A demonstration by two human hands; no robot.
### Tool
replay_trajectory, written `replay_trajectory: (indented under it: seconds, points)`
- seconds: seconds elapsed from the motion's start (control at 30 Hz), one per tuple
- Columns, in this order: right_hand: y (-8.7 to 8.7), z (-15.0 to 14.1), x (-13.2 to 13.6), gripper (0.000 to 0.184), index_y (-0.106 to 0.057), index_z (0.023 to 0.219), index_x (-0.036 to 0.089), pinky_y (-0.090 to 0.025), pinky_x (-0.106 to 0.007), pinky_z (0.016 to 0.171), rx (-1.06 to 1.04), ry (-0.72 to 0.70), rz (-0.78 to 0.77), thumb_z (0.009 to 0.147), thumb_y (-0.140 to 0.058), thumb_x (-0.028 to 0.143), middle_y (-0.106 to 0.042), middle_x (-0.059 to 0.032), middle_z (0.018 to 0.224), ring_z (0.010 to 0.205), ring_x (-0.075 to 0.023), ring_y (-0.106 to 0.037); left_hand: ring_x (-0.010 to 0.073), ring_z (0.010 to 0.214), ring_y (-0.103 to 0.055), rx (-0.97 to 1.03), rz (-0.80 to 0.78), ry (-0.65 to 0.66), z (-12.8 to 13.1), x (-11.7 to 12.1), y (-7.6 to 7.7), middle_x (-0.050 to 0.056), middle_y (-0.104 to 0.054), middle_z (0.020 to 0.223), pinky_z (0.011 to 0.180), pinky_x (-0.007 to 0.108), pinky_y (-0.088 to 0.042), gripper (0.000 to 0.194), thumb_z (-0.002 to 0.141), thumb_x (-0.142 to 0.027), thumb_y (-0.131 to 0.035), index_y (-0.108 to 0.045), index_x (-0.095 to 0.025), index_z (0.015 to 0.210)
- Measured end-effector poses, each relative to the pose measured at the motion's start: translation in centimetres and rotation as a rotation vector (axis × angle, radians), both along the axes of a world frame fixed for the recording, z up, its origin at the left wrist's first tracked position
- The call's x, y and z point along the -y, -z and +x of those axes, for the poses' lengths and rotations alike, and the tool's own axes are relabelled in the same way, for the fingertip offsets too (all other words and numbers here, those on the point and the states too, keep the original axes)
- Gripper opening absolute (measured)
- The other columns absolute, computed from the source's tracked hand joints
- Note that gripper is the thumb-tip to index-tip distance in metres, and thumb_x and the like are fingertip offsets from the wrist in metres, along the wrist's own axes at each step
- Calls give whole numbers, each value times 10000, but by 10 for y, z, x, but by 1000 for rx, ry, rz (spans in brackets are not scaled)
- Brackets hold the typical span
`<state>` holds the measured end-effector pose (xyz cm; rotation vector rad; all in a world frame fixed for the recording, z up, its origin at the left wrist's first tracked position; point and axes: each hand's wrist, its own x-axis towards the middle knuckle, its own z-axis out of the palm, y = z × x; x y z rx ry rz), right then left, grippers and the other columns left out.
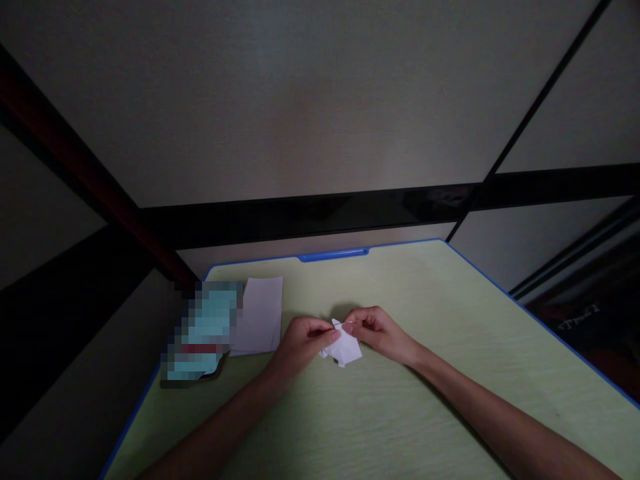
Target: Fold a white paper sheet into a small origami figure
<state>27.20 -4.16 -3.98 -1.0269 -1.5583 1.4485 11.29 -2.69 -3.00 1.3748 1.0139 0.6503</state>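
Observation:
A small piece of folded white paper (347, 348) is held up between both hands over the middle of the table. My left hand (303, 341) pinches its left upper side between thumb and fingers. On the right upper side, my right hand (376, 331) grips it with thumb and index finger. Several pointed corners stick out below the fingers. The exact folds are too small to make out, and the fingertips hide part of the top edge.
A light green table (450, 373) with a blue rim stands against a panelled wall (320, 107). Left of my hands lie white paper sheets (260, 313), beside a pixelated teal object (207, 333). A blue ledge (334, 255) sits on the far edge.

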Motion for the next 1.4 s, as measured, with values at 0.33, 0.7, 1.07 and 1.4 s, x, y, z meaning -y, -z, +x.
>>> replay_trajectory:
  seconds: [0.33,0.7,1.07,1.4]
  points:
    - [-1,-3,4,295,-498,603,118,-275,-183,429,81,94,76,723,-469,385,-419,29,517,460,-64,-357,85,482,-423,70,18,-55,4,4,6,-10,-509,491,458,189,-294,140,578,-228,-555,-569,-93,541]
    - [-1,-2,3,280,-472,586,134,-281,-185,433,63,158,82,716,-476,382,-414,33,512,463,-65,-360,137,579,-563,7,-165,-54,-2,-1,1,17,-615,585,560,230,-420,171,562,-268,-583,-604,-105,611]
    - [-1,-1,2,238,-473,566,136,-275,-181,423,46,191,44,691,-502,337,-424,36,497,448,-62,-358,130,592,-568,27,-87,-43,0,2,2,19,-631,600,552,210,-420,142,592,-197,-533,-623,-103,648]
    - [-3,-1,1,256,-467,567,143,-269,-188,427,14,239,52,675,-508,372,-409,38,501,450,-65,-346,146,728,-593,111,-218,-26,-6,-6,2,60,-656,770,683,249,-450,247,656,-299,-541,-614,-99,782]
